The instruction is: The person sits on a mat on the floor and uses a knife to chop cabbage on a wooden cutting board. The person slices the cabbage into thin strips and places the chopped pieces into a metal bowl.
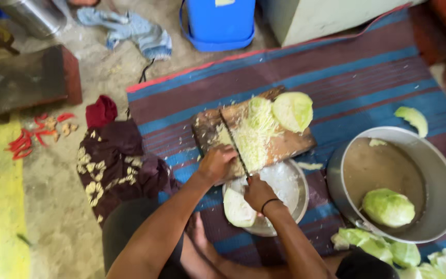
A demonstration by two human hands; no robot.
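Knife (233, 142) handle hidden in right hand (258, 192); left hand (217, 163) steadies board (290, 142).

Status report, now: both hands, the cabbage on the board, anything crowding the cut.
Left hand steadying wooden cutting board. Right hand gripping knife across shredded cabbage. Cabbage half beside the shreds, clear of blade.

Tight around the wooden cutting board (264, 135), open mat beyond.
Hemmed below the board by steel bowl (290, 199), right by large metal pot (440, 191), left by dark floral cloth (114, 165); bare striped mat (347, 77) above the board, up to the blue bucket (218, 23).
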